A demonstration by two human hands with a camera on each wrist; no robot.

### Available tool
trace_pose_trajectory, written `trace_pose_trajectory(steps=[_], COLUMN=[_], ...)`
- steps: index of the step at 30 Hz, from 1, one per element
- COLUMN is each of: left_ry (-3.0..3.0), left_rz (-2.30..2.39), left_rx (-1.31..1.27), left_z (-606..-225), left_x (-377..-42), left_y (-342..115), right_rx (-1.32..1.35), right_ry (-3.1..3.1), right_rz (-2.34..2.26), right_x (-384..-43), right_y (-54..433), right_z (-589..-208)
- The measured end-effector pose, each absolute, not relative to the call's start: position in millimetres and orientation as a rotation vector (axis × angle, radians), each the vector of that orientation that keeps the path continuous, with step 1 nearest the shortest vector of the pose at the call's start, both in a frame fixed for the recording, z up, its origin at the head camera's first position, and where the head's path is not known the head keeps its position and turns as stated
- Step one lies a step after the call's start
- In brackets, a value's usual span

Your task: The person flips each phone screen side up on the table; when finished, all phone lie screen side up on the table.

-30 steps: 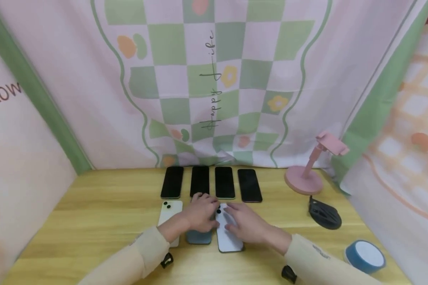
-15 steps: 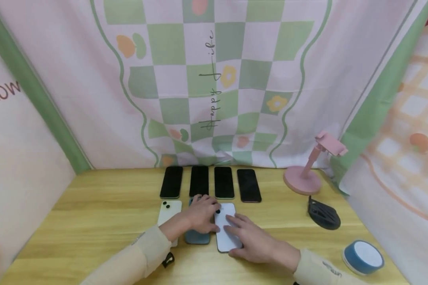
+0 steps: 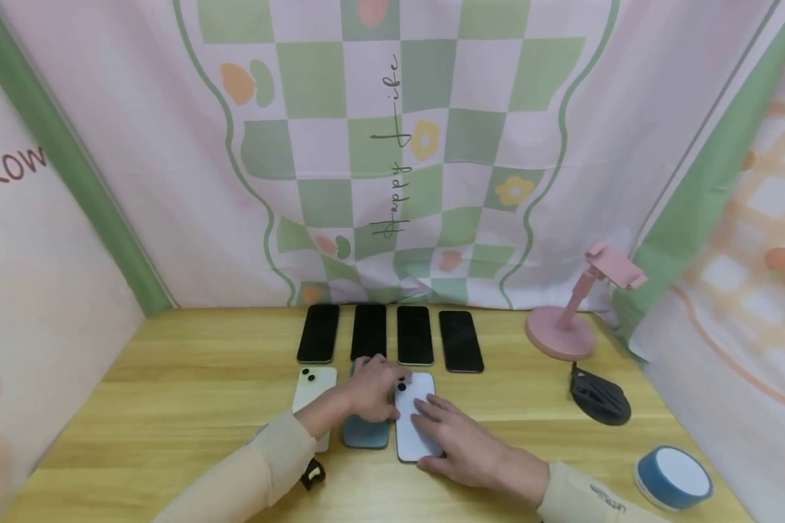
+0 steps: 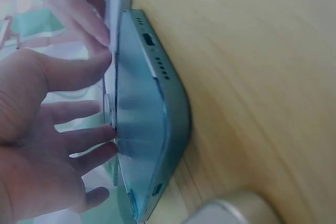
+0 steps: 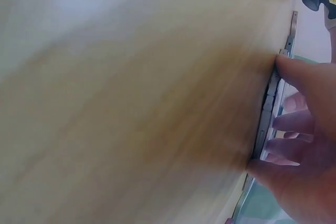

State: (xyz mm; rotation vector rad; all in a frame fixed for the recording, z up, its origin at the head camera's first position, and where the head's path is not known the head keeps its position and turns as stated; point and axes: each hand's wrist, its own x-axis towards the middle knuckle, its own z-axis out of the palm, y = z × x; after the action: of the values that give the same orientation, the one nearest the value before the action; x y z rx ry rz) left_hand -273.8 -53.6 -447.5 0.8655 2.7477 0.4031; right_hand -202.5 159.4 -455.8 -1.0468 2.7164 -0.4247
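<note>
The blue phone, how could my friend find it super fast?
On the wooden table, look for the left hand. The blue phone lies partly hidden beneath it, between a cream phone and a white phone. Its blue back sets it apart from those two pale neighbours.

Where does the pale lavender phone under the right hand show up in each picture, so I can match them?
Head: low, just right of centre, the pale lavender phone lies partly covered by the right hand.
Left wrist: at the top, left of centre, only a strip, just past the blue phone.
Right wrist: right of centre, seen edge-on at the fingers.
Shared landmark: the right hand, visible in all three.
</note>
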Motion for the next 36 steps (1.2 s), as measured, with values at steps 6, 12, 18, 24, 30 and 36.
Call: trace_pose_trajectory(steps=[6, 12, 18, 24, 30, 36], left_ry=[2.757, 2.714, 2.692, 2.719, 2.601, 2.459], left_rz=[0.568, 0.79, 1.023, 1.164, 1.337, 1.485], left_rx=[0.764, 0.659, 0.612, 0.506, 0.272, 0.118], left_z=[-450, -450, -451, -453, -454, -454], left_x=[-280, -281, -280, -279, -279, -276], left_y=[-47, -43, -38, -35, -33, -32], right_rx=[-1.072, -1.078, -1.066, -1.061, -1.05, -1.036], right_ry=[2.691, 2.677, 2.685, 2.701, 2.701, 2.673], right_rz=[-0.392, -0.37, -0.388, -0.431, -0.464, -0.515], right_x=[-202, -201, -201, -199, -198, -197], right_y=[161, 162, 164, 165, 166, 167], right_z=[-454, -453, -453, -452, -452, -452])
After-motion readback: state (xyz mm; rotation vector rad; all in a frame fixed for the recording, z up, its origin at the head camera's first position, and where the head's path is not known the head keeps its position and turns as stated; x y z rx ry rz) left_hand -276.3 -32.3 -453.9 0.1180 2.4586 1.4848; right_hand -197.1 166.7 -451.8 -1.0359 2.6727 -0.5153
